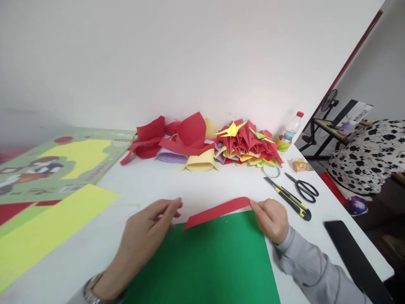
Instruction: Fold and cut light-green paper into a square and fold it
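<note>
My right hand (271, 220) is closed, thumb and fingers pinching the right end of a red paper strip (218, 211). The strip bends near that hand, and its slanted left end points toward my left hand. Loosely curled with fingertips apart, my left hand (147, 230) is just left of the strip, and no object shows in it. Under both hands lies a sheet of green paper (218, 257), its far edge running beneath the strip. My left wrist wears a metal-banded watch (91, 291).
Right of my hands lie a utility knife (289, 199), scissors (303, 187), a tape roll (271, 171) and a black flat object (356, 257). Behind are red folded papers (191, 133), paper cranes (245, 141) and a bottle (291, 128). Yellow paper (60, 223) lies left. A person (370, 156) is at right.
</note>
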Demonstrator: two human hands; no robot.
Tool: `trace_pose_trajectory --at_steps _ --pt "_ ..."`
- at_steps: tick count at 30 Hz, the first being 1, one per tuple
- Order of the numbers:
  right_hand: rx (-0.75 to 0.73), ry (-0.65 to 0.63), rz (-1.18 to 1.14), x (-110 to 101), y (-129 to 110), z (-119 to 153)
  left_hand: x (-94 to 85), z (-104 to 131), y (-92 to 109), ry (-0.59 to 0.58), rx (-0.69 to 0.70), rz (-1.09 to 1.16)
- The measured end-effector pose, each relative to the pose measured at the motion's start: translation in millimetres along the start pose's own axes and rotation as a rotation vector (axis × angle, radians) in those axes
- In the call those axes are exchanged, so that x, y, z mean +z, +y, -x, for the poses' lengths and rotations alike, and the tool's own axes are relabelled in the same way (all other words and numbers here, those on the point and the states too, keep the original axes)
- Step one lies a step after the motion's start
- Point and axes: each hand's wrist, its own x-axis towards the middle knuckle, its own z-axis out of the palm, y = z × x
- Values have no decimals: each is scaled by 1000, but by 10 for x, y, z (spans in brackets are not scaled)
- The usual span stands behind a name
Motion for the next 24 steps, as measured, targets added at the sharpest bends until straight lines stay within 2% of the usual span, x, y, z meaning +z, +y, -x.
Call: trace_pose_trajectory --at_steps 1,3,6,8,10,13,18,24 --pt "-8 -11 -27 -13 -14 3 36 31 59 -96 -145 147" --pt "-1 -45 -95 -49 -38 10 93 88 161 -260 -314 355" --pt "73 -82 -210 -101 -57 10 124 149 218 -452 -398 480" --pt "111 -83 -284 -114 -56 -2 122 166 191 -539 -428 520" --pt "132 -59 -324 -106 -47 -21 118 160 134 -535 -427 549" --pt "135 -25 -292 -73 -26 -43 120 117 46 -455 -401 551" --pt "39 -30 -130 -12 19 -23 97 70 54 -433 -421 526" --pt "337 90 8 88 171 62 0 62 117 -426 -412 496"
